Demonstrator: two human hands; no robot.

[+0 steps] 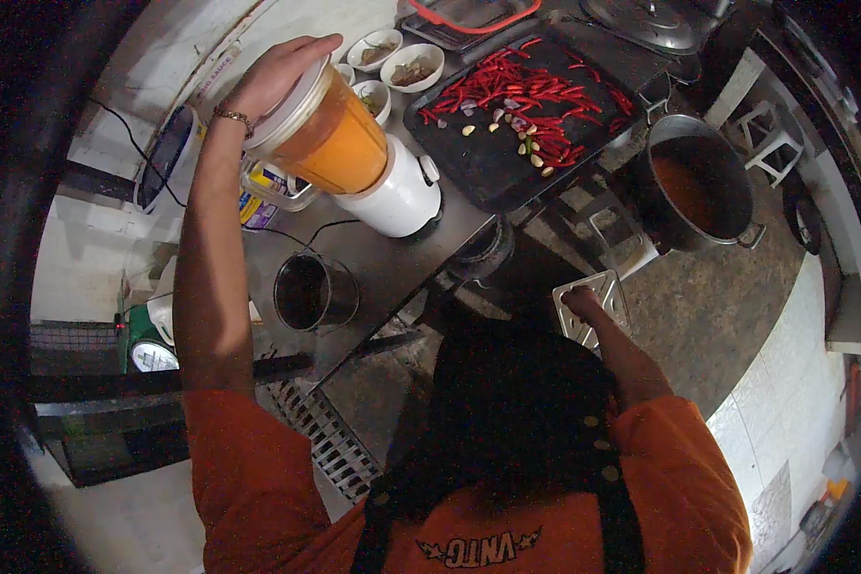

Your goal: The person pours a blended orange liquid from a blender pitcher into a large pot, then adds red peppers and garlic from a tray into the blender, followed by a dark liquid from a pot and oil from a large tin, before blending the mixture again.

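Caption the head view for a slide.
Left hand on the lid of a blender of orange liquid, beside a black tray of red chilies and garlic cloves.

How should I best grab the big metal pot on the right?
Probably by its near-right loop handle and far-left loop handle, coming from both sides at once: they jut out opposite each other at the rim, and the open, upright pot has reddish-brown contents, so a level hold looks safest.
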